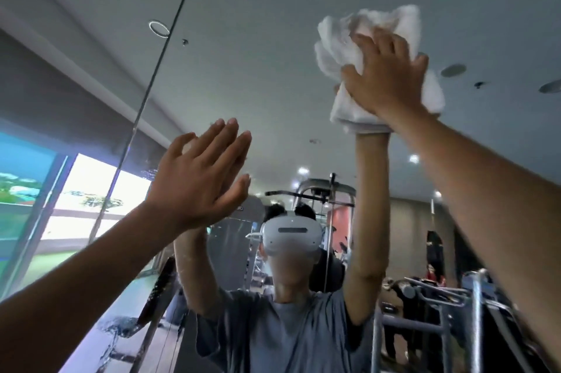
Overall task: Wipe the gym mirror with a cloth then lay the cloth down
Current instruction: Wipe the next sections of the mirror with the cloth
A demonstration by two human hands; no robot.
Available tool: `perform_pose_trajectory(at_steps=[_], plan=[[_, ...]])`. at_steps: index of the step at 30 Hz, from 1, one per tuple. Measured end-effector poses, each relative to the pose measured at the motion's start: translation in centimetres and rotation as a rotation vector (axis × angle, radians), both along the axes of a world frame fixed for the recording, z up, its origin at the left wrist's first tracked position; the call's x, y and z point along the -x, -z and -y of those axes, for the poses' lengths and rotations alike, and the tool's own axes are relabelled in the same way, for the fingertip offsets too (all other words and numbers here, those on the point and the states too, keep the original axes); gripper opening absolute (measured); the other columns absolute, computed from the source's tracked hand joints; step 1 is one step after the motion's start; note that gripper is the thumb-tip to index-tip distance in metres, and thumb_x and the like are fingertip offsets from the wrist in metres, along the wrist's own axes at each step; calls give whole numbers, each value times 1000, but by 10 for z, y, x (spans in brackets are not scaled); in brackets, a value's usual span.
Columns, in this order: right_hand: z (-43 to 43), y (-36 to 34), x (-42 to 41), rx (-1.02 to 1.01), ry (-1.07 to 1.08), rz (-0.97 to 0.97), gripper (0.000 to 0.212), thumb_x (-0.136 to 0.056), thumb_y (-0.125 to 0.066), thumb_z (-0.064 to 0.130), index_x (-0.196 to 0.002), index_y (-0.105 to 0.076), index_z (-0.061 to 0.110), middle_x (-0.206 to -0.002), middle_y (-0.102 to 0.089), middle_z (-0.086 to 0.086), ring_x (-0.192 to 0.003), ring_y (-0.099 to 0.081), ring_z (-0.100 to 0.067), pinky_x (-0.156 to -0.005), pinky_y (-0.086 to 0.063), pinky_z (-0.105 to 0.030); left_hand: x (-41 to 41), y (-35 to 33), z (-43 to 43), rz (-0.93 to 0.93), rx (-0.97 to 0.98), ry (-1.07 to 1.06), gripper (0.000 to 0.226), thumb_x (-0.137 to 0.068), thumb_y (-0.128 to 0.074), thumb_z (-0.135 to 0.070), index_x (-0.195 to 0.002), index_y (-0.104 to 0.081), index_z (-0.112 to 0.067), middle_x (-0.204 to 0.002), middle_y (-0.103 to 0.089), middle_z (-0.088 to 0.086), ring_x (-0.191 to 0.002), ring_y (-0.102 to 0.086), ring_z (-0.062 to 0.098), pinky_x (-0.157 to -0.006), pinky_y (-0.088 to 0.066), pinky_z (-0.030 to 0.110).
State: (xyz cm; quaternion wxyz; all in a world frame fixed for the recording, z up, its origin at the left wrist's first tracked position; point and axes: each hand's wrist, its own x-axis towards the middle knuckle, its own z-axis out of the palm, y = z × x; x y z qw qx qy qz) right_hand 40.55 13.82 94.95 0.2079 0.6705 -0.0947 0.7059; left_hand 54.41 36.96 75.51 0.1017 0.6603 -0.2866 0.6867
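A grey ceiling (273,8) is seen overhead, set with a ring light (158,29) and small spotlights (303,170). Daylight is let in by a window (91,190) at left. Steel machines (440,296) are ranged at lower right.

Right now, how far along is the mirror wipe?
Done: cannot tell; no clearly wiped patch shows. In hand: right hand presses the white cloth flat on the mirror, high up; left hand is open against it. Left: wet smears low on the left, then laying the cloth down.

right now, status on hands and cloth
Right hand presses white cloth flat on mirror, high up. Left hand open, fingers straight, by the mirror. Nothing blocking the cloth.
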Motion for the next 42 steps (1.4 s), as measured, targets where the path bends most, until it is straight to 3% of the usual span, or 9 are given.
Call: perform_pose_trajectory(at_steps=[3,11,13,17,20,27,31,35,42], plan=[[-63,25,-42,-201,-109,104,62,-91,-43,50,-149,-39,29,-161,-29,-3,-147,-23,-24,-113,-14,-58,0,0,-5,11,-17,-29,69,-99,-26,-51,-152,-42,-11,-157,-39,14,-145,-38,29,-105,-38,50],[-61,63,-24,574,15,-545,73,-82,-21,66,-151,-32,43,-163,-24,10,-148,-21,-17,-110,-13,-48,-31,19,-57,31,-139,-50,66,-99,-28,-48,-151,-42,-9,-156,-39,12,-142,-41,27,-103,-41,50],[-45,41,-15,515,-7,-499,69,-82,-26,60,-149,-33,45,-161,-29,8,-147,-25,-19,-108,-20,-54,-43,27,-70,22,-163,-64,66,-102,-22,-50,-154,-36,-12,-160,-32,10,-146,-34,25,-109,-35,51],[-74,38,-50,65,20,-25,65,-84,-28,55,-145,-42,38,-158,-34,6,-143,-31,-20,-105,-26,-51,-55,45,-71,-38,-102,25,65,-103,-22,-49,-158,-28,-16,-165,-22,6,-154,-19,22,-122,-19,49],[-123,65,-76,-41,11,8,66,-87,-31,52,-150,-35,32,-162,-27,0,-147,-24,-24,-109,-19,-55,-56,57,-61,-66,-14,118,62,-103,-21,-48,-158,-27,-18,-166,-21,2,-155,-15,18,-125,-11,44],[-91,128,-49,768,57,-672,67,-85,-42,54,-150,-33,41,-163,-26,4,-149,-22,-21,-112,-4,-50,-57,82,-58,-110,108,183,71,-101,-26,-50,-157,-28,-7,-165,-22,8,-155,-14,19,-125,-12,44],[-64,92,-27,403,34,-456,69,-83,-35,54,-150,-34,41,-161,-30,5,-147,-25,-22,-111,-18,-61,-56,112,-54,-130,98,139,74,-101,-25,-52,-159,-14,-7,-167,-9,10,-156,-6,22,-125,-10,48],[-107,115,-57,19,17,-83,64,-88,-31,50,-150,-36,35,-162,-27,5,-148,-23,-19,-109,-19,-51,-53,118,-52,-125,130,163,71,-101,-25,-46,-159,-16,-7,-167,-10,10,-156,-7,23,-125,-10,47],[-116,257,-62,408,61,-373,72,-86,-48,50,-154,-34,30,-164,-23,-1,-151,-19,-22,-112,-18,-55,-49,150,-55,-116,123,202,66,-98,-26,-32,-157,-23,-2,-166,-17,13,-155,-12,27,-123,-15,52]])
